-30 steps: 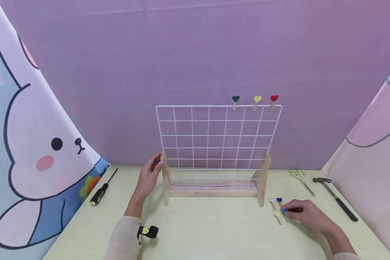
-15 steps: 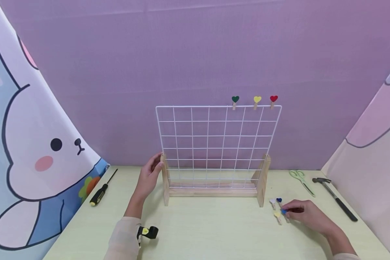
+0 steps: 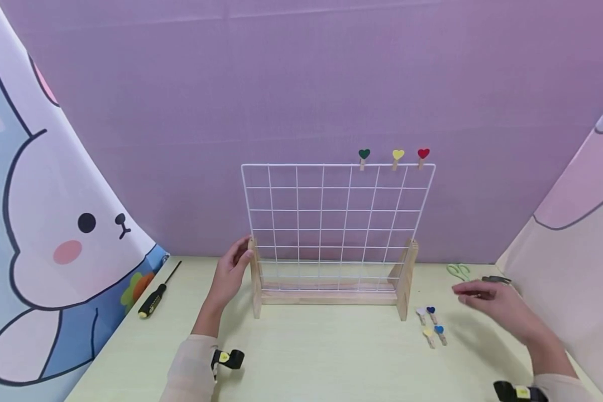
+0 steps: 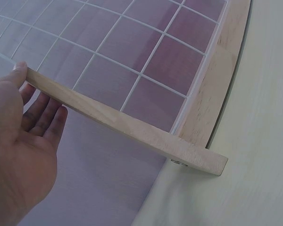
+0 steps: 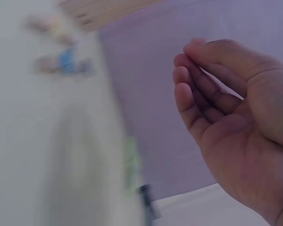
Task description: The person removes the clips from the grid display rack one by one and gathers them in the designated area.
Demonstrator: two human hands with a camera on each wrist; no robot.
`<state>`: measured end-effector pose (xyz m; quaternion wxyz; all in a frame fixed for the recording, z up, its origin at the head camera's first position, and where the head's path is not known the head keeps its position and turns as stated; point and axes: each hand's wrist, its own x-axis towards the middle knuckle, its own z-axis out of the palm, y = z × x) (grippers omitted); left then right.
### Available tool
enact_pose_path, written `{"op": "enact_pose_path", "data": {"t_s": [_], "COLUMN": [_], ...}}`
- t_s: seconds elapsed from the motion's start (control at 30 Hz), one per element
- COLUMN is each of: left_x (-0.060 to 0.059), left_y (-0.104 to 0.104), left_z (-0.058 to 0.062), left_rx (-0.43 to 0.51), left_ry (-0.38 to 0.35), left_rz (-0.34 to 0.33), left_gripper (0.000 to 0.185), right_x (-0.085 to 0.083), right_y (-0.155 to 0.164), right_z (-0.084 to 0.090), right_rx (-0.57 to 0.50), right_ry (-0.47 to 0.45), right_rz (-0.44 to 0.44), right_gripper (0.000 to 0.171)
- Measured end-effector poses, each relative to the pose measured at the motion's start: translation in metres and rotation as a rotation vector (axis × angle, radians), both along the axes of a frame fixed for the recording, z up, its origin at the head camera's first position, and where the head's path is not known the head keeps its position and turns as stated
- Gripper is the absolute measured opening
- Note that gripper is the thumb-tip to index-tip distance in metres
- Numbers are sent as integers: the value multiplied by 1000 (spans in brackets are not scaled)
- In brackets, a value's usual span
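Note:
A white wire grid panel (image 3: 338, 164) stands upright in a wooden stand (image 3: 331, 297). My left hand (image 3: 231, 271) grips the top of the stand's left post (image 4: 113, 115), thumb on its front edge and fingers behind. Green (image 3: 364, 154), yellow (image 3: 398, 154) and red (image 3: 423, 153) heart clothespins sit along the grid's top right. On the table lie several more heart clothespins: white (image 3: 421, 312), dark blue (image 3: 431, 310), pale yellow (image 3: 429, 333) and blue (image 3: 439, 330). Above and right of them hovers my right hand (image 3: 499, 307), fingers loosely bent, thumb close to the index fingertip, holding nothing.
Behind the right hand are green scissors (image 3: 459, 272) and a hammer (image 3: 496, 279), partly covered by it. A black-and-yellow screwdriver (image 3: 153, 301) lies at the table's left. A purple cloth backdrop (image 3: 301, 84) rises behind the table (image 3: 326, 357).
My right hand has let go of the blue heart clothespin, which lies with the others, and has lifted up and to the right. The left hand has stayed on the post.

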<state>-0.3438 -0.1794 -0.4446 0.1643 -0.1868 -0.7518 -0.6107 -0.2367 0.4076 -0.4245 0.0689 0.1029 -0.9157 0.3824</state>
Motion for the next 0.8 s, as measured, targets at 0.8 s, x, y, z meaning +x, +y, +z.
{"op": "enact_pose_path", "data": {"t_s": [0.8], "left_x": [-2], "left_y": [-1], "left_z": [-2], "left_rx": [4], "left_ry": [-9], "left_rz": [-8], "left_gripper": [46], "right_x": [-32], "right_y": [-29], "right_z": [180], "right_rx": [-61], "right_ry": [142], "right_rz": [-76], "right_gripper": [41]}}
